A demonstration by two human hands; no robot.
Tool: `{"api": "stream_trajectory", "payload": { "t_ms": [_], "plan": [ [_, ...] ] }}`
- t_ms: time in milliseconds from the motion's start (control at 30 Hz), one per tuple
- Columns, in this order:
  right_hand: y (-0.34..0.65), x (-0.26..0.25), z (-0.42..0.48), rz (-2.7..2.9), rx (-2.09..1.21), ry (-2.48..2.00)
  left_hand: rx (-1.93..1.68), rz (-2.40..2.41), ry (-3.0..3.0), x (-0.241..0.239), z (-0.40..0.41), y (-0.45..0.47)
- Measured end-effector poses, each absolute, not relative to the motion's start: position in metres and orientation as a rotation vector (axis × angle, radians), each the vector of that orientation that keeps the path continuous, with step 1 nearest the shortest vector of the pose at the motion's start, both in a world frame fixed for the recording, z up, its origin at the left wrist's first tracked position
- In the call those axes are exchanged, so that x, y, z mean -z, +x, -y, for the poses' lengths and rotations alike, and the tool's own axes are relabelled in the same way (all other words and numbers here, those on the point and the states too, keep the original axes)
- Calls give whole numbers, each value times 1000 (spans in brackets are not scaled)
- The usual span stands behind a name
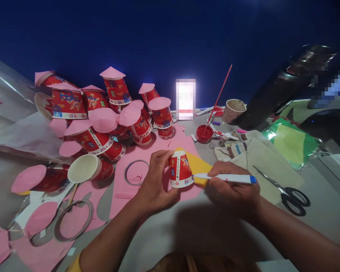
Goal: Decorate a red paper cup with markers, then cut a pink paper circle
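Note:
My left hand (158,181) is closed around the side of a red printed paper cup (181,170), which is upside down with its white rim at the bottom. In my right hand (234,187) is a white marker (229,177) with a blue end. The marker's tip touches the cup low on its right side, where small coloured marks show on the white rim band. Both hands are above the table, with pink paper (184,143) and a yellow sheet (200,164) behind the cup.
Several red cups with pink paper cones (160,104) are piled at the back left. Tape rolls (73,221) lie at the left. A red paint pot (204,134) with a stick stands at the back. Black-handled scissors (293,200), a cloth glove (235,149) and a dark bottle (272,90) are at the right.

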State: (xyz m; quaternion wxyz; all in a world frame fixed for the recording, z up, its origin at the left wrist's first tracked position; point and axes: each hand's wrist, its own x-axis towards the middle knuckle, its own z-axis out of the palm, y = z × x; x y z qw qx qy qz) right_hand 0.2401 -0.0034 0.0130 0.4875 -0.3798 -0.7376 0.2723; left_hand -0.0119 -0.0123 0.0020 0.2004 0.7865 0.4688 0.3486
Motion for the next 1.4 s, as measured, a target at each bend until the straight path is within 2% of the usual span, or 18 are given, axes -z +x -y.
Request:
{"api": "stream_trajectory", "payload": {
  "t_ms": [333,600,1400],
  "plan": [
    [235,-17,8,1788,-611,-948,-977,-1422,2198,-5,14,-12],
    [233,-14,9,1948,-589,-654,-896,-1431,2272,6,16,-16],
    [230,-17,7,2055,-538,-624,-912,-1422,2327,3,18,-11]
  ]
}}
